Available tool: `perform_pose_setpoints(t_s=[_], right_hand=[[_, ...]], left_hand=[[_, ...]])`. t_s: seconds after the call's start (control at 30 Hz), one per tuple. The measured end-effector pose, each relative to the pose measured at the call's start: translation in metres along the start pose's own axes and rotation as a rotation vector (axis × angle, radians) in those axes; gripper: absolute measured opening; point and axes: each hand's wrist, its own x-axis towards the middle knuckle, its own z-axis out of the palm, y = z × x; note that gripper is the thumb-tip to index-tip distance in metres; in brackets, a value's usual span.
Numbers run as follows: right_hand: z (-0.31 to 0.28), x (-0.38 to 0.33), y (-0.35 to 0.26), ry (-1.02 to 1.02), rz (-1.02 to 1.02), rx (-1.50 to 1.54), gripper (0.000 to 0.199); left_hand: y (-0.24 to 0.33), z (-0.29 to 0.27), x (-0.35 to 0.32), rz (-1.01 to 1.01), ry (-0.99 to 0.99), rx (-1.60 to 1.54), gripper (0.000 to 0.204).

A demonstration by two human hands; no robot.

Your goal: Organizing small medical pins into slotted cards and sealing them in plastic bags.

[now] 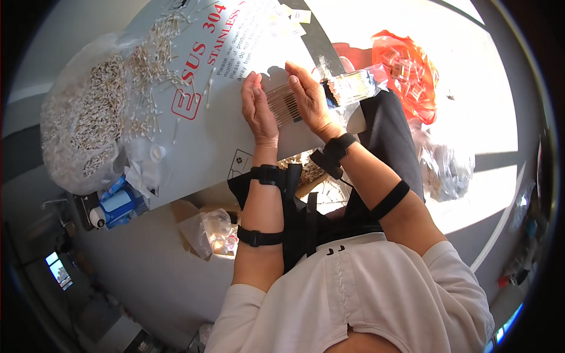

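A row of cotton swabs [283, 106] lies side by side between my two palms, over the near right part of the pale table [206, 147]. My left hand [259, 112] stands on edge at one end of the row, fingers straight and close together. At the other end is my right hand [310, 101], its fingers also stretched out and its palm facing the swabs. Just right of that hand rests a clear pack of swabs [355, 87], partly covered by my fingers. Whether either palm presses on the swab tips is hard to see.
Loose swabs [154, 56] are scattered at the far left, beside a large clear bag of swabs [97, 120]. A blue and white device [118, 205] sits at the left corner. On the right is a red bag [406, 73] with clear boxes. An open carton [197, 226] stands below the table.
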Motion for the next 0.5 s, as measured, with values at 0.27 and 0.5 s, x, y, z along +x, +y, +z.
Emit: perform_pose_setpoints(t_s=[0.27,0.5], right_hand=[[-0.01,0.001,0.006,0.072,0.064,0.154,0.037],[-0.008,-0.006,0.004,0.072,0.099,0.193,0.037]], left_hand=[[0.002,0.009,-0.005,-0.073,0.091,-0.17,0.051],[0.006,-0.001,-0.009,-0.049,0.078,-0.081,0.05]])
